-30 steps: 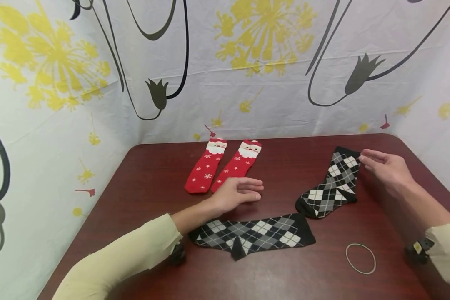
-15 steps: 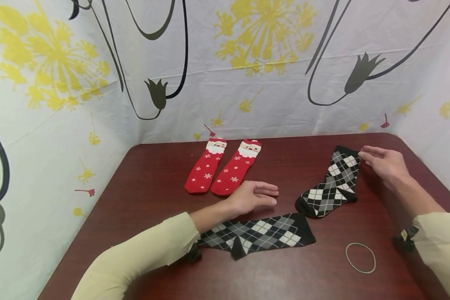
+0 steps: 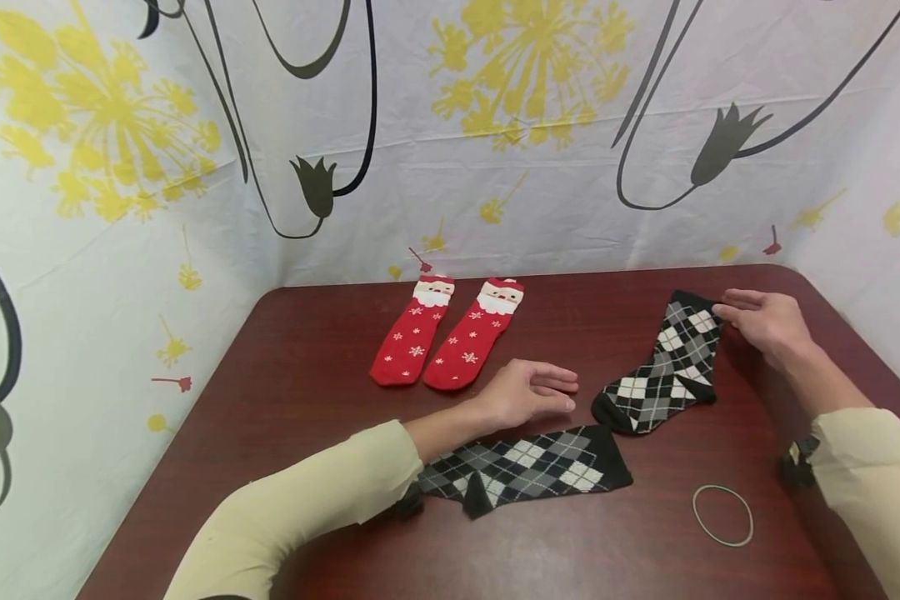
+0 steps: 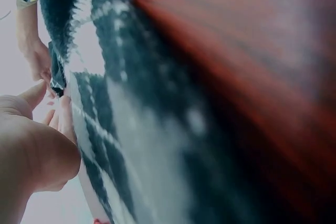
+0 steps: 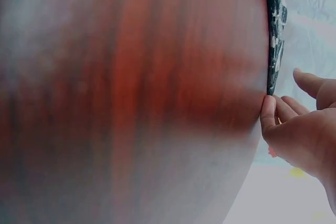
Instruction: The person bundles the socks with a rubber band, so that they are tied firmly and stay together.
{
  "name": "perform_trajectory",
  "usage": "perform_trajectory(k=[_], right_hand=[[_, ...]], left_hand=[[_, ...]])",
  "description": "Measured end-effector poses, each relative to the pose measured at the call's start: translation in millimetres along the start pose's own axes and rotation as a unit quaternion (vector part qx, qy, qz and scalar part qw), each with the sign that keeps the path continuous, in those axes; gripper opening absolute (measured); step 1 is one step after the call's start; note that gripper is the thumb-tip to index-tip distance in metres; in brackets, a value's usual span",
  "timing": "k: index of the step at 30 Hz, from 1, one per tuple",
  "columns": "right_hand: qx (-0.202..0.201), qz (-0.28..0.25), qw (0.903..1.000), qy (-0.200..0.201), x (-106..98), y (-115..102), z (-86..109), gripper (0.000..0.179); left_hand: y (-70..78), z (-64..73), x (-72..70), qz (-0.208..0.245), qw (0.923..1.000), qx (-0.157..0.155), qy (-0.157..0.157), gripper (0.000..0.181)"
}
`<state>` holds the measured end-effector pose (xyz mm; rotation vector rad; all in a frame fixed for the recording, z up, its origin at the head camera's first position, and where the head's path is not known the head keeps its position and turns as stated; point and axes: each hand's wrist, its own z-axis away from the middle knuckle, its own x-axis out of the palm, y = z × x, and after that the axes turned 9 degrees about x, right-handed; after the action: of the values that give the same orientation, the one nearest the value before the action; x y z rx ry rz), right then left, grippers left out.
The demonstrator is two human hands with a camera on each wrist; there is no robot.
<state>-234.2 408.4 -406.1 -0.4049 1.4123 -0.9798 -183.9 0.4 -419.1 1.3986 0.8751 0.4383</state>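
My left hand (image 3: 527, 392), fingers loosely extended and holding nothing, hovers just behind a black, grey and white argyle sock (image 3: 525, 462) lying sideways across the table. The forearm hides that sock's left end. A matching argyle sock (image 3: 663, 362) lies at the right with its cuff towards the back. At the cuff's right corner is my right hand (image 3: 774, 323), its fingertips touching or right beside the fabric. In the right wrist view the thumb (image 5: 308, 81) stands apart from the fingers, which rest low by the sock's edge.
Two red socks with white snowflakes and bearded faces, a left one (image 3: 412, 333) and a right one (image 3: 474, 335), lie at the back. A thin pale elastic band (image 3: 722, 517) lies front right. Patterned white cloth (image 3: 555, 208) hangs behind the dark red table (image 3: 322, 333).
My left hand has moved to the right, past the red socks, uncovering the right one. My right hand has shifted slightly left and back at the cuff. The socks have stayed put.
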Motion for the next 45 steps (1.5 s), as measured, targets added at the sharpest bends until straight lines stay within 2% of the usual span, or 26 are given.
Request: perform_trajectory(k=[3, 10, 14, 20, 24, 28, 33, 41, 45], right_hand=[[-0.001, 0.008, 1.0, 0.006, 0, -1, -0.9, 0.061], [0.021, 0.051, 0.9963, 0.066, 2, -4, -3.2, 0.055], [0.03, 0.04, 0.9955, 0.08, 3, -6, -3.1, 0.053], [0.005, 0.027, 0.9947, 0.1, 6, -9, 0.3, 0.047], [0.005, 0.025, 0.9943, 0.104, 7, -10, 0.7, 0.043], [0.014, 0.021, 0.9939, 0.107, 7, -8, -2.1, 0.021], [0.039, 0.014, 0.9931, 0.11, 7, -8, -2.4, 0.014], [0.053, -0.001, 0.9926, 0.109, 9, -11, -5.3, 0.016], [0.047, -0.007, 0.9929, 0.109, 10, -11, -5.8, 0.013]], left_hand=[[0.9, -3.1, 4.7, -0.002, 1.0, 0.005, 0.001, 0.045], [1.4, -11.4, 17.9, -0.034, 0.9991, 0.021, 0.014, 0.042], [3.4, -14.8, 24.7, -0.053, 0.9981, 0.024, 0.022, 0.04], [7.4, -17.6, 31.5, -0.093, 0.9947, 0.028, 0.034, 0.036], [9.9, -18.9, 37.1, -0.148, 0.9875, 0.033, 0.043, 0.033], [11.1, -21.5, 43.7, -0.221, 0.9727, 0.043, 0.057, 0.029], [12.4, -24.9, 50.9, -0.285, 0.9551, 0.055, 0.062, 0.025], [13.7, -26.3, 53.1, -0.306, 0.9491, 0.046, 0.061, 0.016], [14.1, -26.2, 52.5, -0.32, 0.945, 0.044, 0.052, 0.014]])
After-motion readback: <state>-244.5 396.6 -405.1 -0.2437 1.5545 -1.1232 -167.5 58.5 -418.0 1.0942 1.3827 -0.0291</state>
